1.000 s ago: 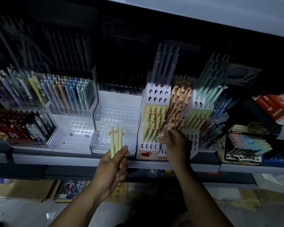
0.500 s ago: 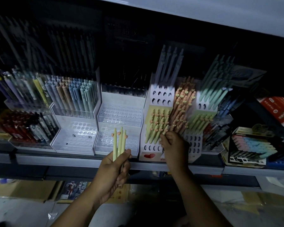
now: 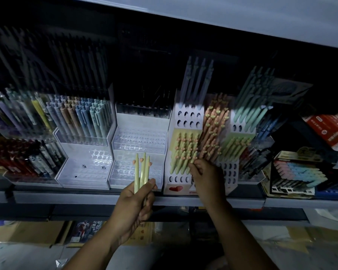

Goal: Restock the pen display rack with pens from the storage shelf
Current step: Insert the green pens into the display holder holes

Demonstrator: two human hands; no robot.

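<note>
3 pens (image 3: 142,172) in the left hand (image 3: 134,209) sit left of the rack (image 3: 188,118).

your left grip (image 3: 134,206) is a bare hand, broad across the back and rounded at the knuckles. your right grip (image 3: 207,180) is a bare hand too, narrowing into a slim wrist. your left forearm (image 3: 90,256) and your right forearm (image 3: 242,236) are both uncovered skin from the wrist to the bottom edge of the view. the light on them is dim, and your nails and the fine creases are too dark to make out.
</note>
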